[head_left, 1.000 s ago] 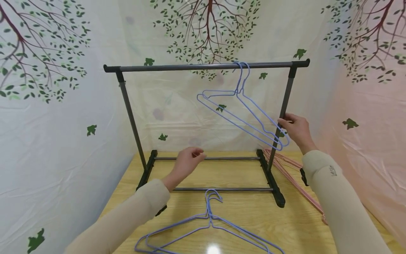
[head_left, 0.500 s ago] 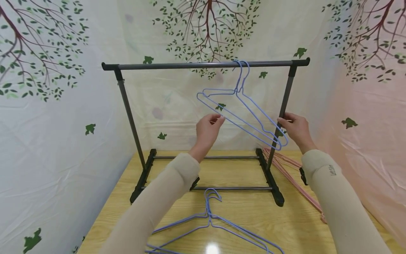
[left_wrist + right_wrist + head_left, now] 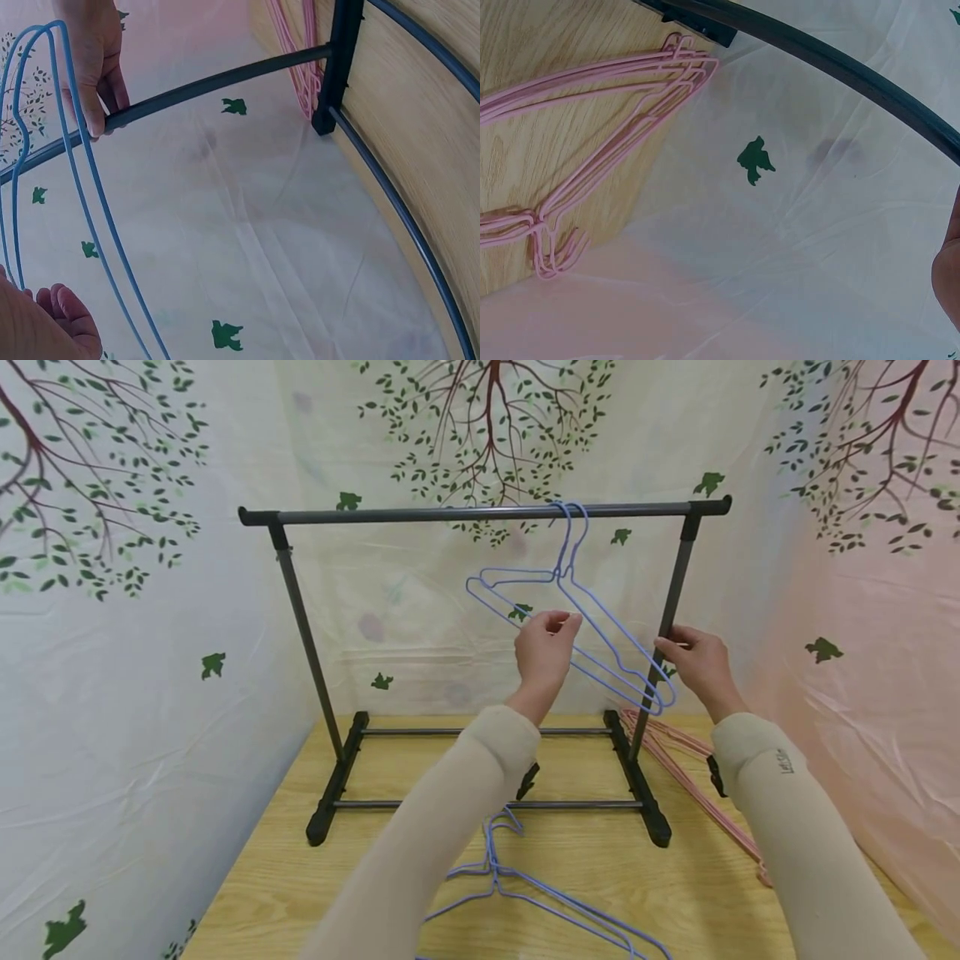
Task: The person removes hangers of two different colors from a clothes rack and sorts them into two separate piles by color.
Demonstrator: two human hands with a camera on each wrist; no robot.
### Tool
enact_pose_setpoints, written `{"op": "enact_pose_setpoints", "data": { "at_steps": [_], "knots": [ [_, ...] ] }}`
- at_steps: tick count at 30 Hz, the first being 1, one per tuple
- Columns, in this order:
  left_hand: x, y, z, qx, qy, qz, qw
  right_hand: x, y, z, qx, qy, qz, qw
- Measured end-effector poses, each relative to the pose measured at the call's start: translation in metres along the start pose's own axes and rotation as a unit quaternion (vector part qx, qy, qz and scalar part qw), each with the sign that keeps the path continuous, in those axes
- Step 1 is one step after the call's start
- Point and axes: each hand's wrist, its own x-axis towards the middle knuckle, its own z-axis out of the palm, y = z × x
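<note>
Two blue wire hangers (image 3: 607, 670) hang by their hooks from the top bar of a black garment rack (image 3: 420, 515), right of its middle. My left hand (image 3: 546, 647) is at the hangers and covers part of their lower bars in the head view, its fingers loosely curled. In the left wrist view, a hanger wire runs down behind that hand's fingertips; contact cannot be made out. My right hand (image 3: 699, 664) grips the rack's right post (image 3: 675, 597) between thumb and fingers, near the hangers' lower right corners. Its edge shows in the right wrist view.
Several blue hangers (image 3: 558, 903) lie on the wooden table (image 3: 712, 902) before the rack, partly hidden by my left sleeve. A bundle of pink hangers (image 3: 619, 161) lies right of the rack foot. A printed curtain (image 3: 390, 627) surrounds the back and sides.
My left hand has risen and moved right, from over the rack's base to the hanging hangers. The right hand stays on the post. The hangers' right corners have shifted slightly left.
</note>
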Motion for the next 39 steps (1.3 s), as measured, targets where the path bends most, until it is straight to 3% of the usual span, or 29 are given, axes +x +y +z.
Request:
{"op": "enact_pose_setpoints", "data": {
  "at_steps": [6, 13, 21, 28, 39],
  "knots": [
    [-0.001, 0.0, 0.016, -0.024, 0.01, -0.024, 0.9994, -0.001, 0.0, 0.0, 0.004, 0.0, -0.002, 1.0],
    [-0.002, 0.004, 0.023, -0.045, 0.01, -0.048, 0.9978, 0.0, -0.001, 0.001, 0.005, 0.005, -0.009, 0.9999],
    [-0.002, 0.006, 0.025, -0.032, 0.018, -0.04, 0.9986, 0.0, -0.001, 0.0, 0.008, 0.002, -0.013, 0.9999],
    [0.001, 0.007, 0.023, -0.028, 0.028, -0.035, 0.9986, 0.0, 0.001, 0.0, -0.001, 0.002, -0.017, 0.9998],
    [0.006, 0.009, 0.005, -0.032, 0.035, -0.002, 0.9989, 0.0, 0.0, 0.001, -0.001, 0.009, -0.014, 0.9999]
  ]
}}
